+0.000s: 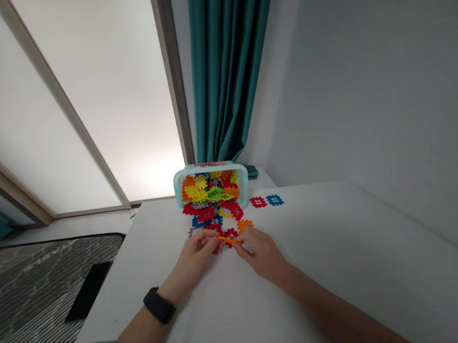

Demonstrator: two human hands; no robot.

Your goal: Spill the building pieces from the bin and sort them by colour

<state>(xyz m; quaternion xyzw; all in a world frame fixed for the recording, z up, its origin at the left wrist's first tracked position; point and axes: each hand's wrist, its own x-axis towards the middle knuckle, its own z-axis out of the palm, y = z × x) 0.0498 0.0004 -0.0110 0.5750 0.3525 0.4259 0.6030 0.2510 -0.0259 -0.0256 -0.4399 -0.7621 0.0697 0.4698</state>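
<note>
A flat, notched orange plastic piece (228,240) is pinched by the left hand (197,251) and right hand (263,250), both angled inward.

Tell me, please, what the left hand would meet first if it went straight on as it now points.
Past the orange notched piece it holds, the left hand would probably first meet the red notched piece just ahead; depth is unclear, so it might pass over.
</note>
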